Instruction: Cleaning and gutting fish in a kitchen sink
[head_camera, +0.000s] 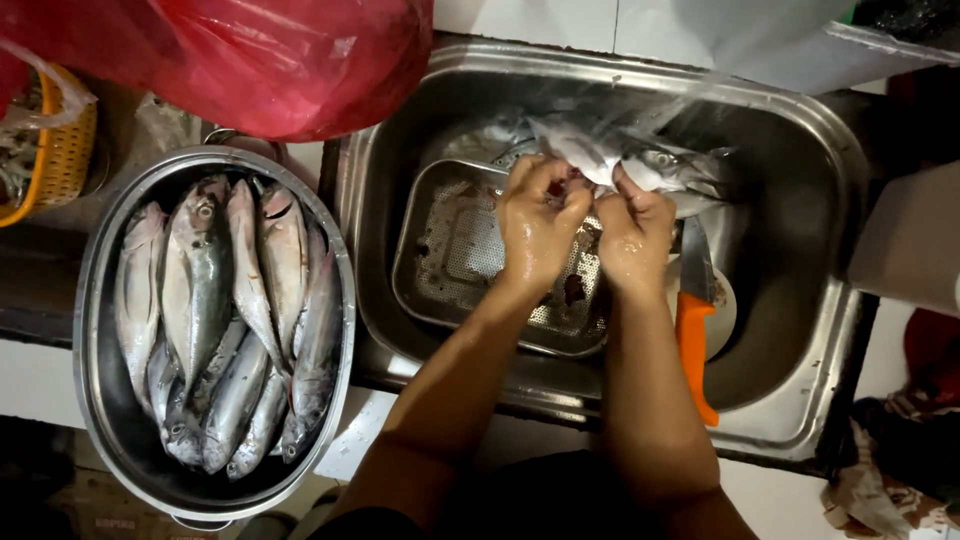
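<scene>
Both forearms are bare from wrist to elbow, with no sleeve, watch or bracelet on them. The wet, glistening left hand (537, 225) and the wet, glistening right hand (634, 238) wear no gloves or rings. At six o'clock, dark clothing shows between the elbows.

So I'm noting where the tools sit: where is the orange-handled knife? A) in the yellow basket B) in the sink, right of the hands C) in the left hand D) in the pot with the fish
B: the knife lies inside the sink, beside the right hand.
</scene>
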